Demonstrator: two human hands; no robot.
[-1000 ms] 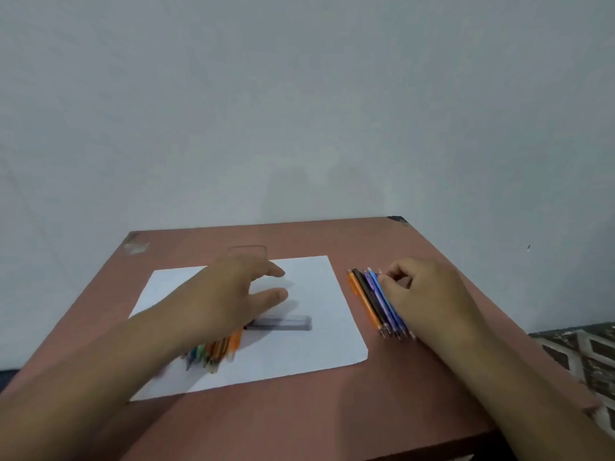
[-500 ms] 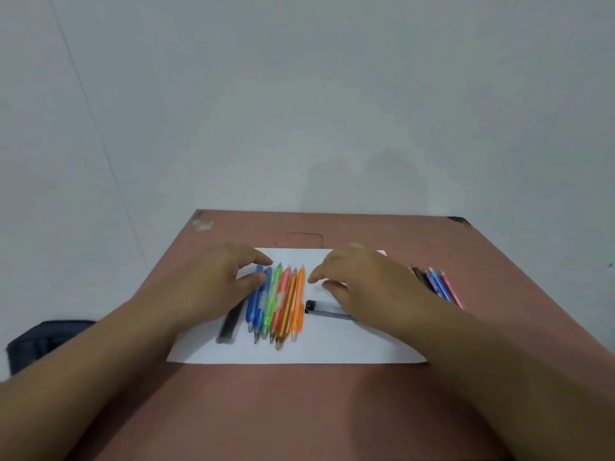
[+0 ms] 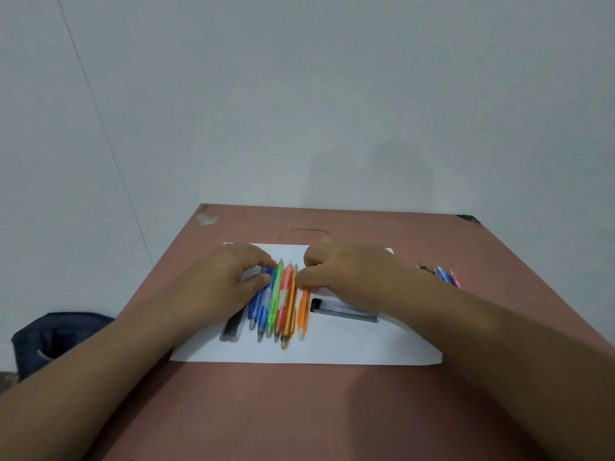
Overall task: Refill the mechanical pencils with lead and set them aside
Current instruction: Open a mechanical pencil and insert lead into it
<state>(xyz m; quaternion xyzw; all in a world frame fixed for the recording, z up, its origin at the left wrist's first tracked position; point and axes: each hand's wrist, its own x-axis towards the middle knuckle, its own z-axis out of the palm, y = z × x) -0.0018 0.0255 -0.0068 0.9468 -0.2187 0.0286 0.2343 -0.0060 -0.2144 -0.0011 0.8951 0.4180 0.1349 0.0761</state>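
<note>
right hand (image 3: 349,274) now over row of mechanical pencils (image 3: 281,304) on white paper (image 3: 332,347), a second ago at finished bundle (image 3: 444,277) far right on table (image 3: 299,410). thumb and finger tips at orange pencil (image 3: 303,311), grip unclear. left hand (image 3: 229,284) curled at blue pencils, hold uncertain. lead case (image 3: 344,311) beside row, under right wrist. likely picking next pencil to refill.

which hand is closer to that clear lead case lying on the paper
Right. The right hand hovers just above the lead case, over its far side; the left hand sits beyond the row of pencils, further left.
</note>
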